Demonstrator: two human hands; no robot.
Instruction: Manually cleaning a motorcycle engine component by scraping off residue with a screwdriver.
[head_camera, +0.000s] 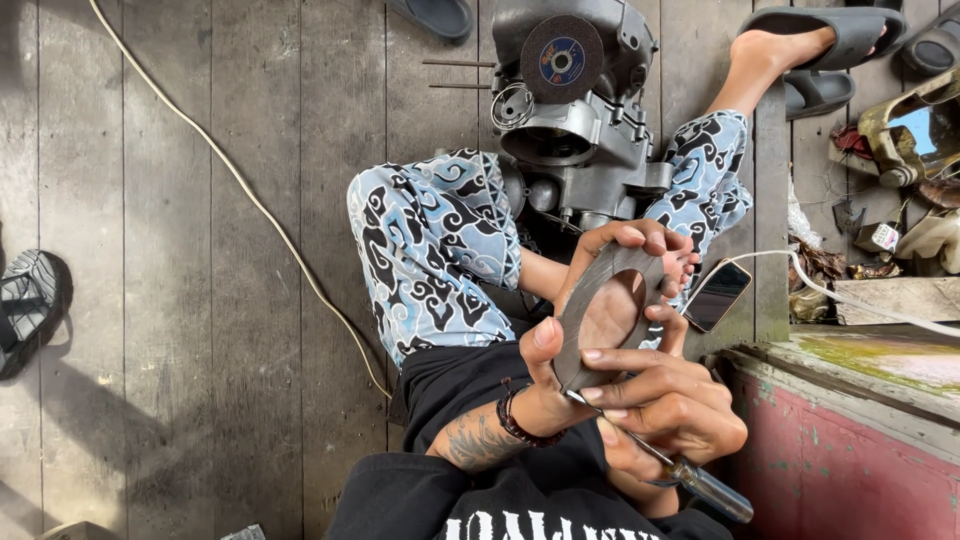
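Our left hand (590, 300) clamps the flat grey metal ring plate (600, 315) above our lap, near the grey engine casing (575, 130); our right hand (665, 410) grips a clear-handled screwdriver (700, 485) against it

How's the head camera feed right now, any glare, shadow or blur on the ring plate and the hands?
Head view: daylight is even and the ring plate is sharp, with no glare; the left hand and right hand show no motion blur; the screwdriver handle catches a small highlight; soft shadow darkens the plank floor at lower left; the pink bench edge looks slightly stretched toward the corner.
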